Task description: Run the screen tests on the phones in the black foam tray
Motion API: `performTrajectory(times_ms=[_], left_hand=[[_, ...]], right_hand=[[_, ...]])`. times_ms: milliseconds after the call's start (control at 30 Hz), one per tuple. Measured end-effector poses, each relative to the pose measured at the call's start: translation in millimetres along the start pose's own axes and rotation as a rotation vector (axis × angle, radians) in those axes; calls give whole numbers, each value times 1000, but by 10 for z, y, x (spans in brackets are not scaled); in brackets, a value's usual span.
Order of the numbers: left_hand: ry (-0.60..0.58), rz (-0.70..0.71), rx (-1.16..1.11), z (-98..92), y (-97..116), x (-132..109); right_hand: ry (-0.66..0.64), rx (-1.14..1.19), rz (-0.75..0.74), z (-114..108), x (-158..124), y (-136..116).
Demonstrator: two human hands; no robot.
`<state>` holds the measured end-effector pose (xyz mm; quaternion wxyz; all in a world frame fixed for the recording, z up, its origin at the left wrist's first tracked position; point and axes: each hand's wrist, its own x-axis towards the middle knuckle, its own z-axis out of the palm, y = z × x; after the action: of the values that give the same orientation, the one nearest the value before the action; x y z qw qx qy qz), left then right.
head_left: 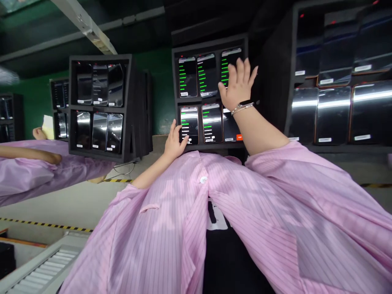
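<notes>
Smartphones (189, 124) line black foam racks (208, 44) before green walls (159, 94)

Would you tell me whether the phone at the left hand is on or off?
On: the phone by the left hand shows lines of green text on its screen.

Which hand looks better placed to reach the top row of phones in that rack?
Probably the right hand: it is raised over the upper-right phone of the black foam rack. The left hand sits low, by the bottom-left phone.
</notes>
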<state>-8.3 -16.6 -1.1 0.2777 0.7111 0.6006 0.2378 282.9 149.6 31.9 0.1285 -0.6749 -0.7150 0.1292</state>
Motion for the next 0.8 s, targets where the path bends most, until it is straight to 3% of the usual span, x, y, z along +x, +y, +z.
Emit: performTrajectory(times_ms=[100, 267, 400, 567, 667, 800], left_hand=[[-5, -2, -5, 5, 6, 1], [14, -4, -20, 29, 3, 18], [27, 2, -34, 48, 0, 31], [49, 6, -55, 51, -11, 33], [52, 7, -68, 52, -19, 30], [53, 16, -67, 49, -30, 27]], right_hand=[[-100, -15, -1, 111, 5, 20], [-108, 50, 12, 111, 8, 97], [35, 125, 135, -17, 82, 162], [181, 201, 56, -363, -158, 228], [95, 272, 60, -514, -425, 294], [-110, 208, 105, -509, -561, 415]])
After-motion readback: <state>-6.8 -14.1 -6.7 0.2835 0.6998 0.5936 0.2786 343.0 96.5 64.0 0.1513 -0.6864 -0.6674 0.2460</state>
